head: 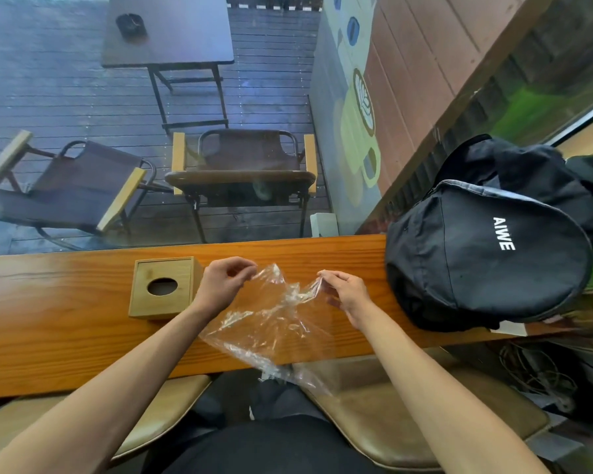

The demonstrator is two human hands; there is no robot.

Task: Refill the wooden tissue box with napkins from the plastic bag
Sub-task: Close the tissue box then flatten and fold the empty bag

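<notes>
- On the right end of the table [83,336], a black backpack [486,254] with white lettering lies on its side, well apart from the box and just right of the right hand.
- Beyond the far edge of the table, through glass, stand two folding chairs [243,165] and a small dark outdoor table [172,32] on a wooden deck.
- Nothing lies between the hands and the wooden tissue box [163,288]; its top with the oval hole faces up, and the hole looks dark.
- The box sits on the table just left of the left hand [223,282], near its wrist.
- The plastic bag [271,323] is clear, crumpled and looks empty; it hangs from both hands over the near table edge toward the lap.
- Left grip: thumb and fingers pinched on the bag's upper left edge.
- Right hand [344,290]: fingertips pinched on the bag's upper right edge.
</notes>
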